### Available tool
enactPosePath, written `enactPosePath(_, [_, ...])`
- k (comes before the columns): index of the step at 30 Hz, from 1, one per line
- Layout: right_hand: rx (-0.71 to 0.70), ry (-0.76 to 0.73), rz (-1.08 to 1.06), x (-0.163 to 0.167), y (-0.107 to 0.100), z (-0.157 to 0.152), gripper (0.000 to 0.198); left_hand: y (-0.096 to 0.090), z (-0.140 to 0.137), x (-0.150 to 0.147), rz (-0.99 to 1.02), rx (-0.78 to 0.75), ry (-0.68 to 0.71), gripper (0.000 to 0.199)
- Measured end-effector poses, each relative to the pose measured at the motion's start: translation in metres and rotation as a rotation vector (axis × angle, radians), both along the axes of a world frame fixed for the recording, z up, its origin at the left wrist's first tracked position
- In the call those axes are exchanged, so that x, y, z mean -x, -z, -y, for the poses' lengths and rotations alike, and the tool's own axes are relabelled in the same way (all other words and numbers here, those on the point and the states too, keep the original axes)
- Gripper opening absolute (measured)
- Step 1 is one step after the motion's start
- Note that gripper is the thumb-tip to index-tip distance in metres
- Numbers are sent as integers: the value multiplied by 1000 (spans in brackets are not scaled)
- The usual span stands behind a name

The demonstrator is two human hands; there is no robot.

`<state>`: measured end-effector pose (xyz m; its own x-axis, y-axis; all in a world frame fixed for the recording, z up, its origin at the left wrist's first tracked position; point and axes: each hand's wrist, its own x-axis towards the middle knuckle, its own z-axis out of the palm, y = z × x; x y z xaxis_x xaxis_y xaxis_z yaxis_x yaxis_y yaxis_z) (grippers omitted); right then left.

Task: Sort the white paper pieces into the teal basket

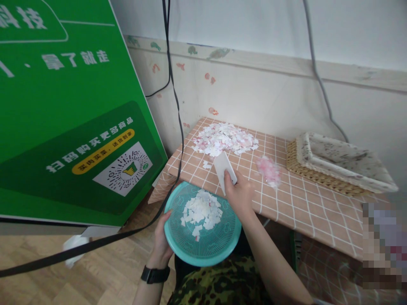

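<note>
Camouflage clothing (pixel 219 286) shows at the bottom, below a teal basket (pixel 219 250) holding white scraps (pixel 203 212); the left hand (pixel 163 239) clasps its left rim. The right hand (pixel 240 192) is clamped on a flat white piece (pixel 221 167) at the table's near edge, before a larger scrap pile (pixel 224 140) on the checked tablecloth (pixel 286 203). Pink scraps (pixel 269 171) lie rightward.

Your head-worn camera looks forward and down at close range, across the counter (pixel 302 207) toward the wall (pixel 248 95) behind.
</note>
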<state>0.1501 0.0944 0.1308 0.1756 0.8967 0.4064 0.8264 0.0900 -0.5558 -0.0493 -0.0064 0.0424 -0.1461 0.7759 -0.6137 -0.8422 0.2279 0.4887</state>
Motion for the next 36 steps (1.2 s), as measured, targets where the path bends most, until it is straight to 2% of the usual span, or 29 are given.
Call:
enactPosePath(7, [-4, 100, -11, -12, -2, -9, 39, -3, -1, -2, -6, -6, -31, 9])
enactPosePath(15, [2, 39, -66, 6, 3, -23, 39, -4, 0, -2, 11, -1, 2, 10])
enactPosePath(23, [-13, 146, -19, -12, 3, -11, 40, -2, -1, -3, -20, 13, -5, 12])
enactPosePath(25, [-29, 128, -22, -10, 0, -11, 39, -2, -1, -3, -13, 9, 3, 12])
enactPosePath(32, [-64, -96, -47, 25, 0, -28, 35, -4, 0, -2, -17, 23, 24, 13])
enactPosePath(36, [-10, -51, -23, 21, 3, -26, 36, -2, -1, -2, -13, 19, 19, 14])
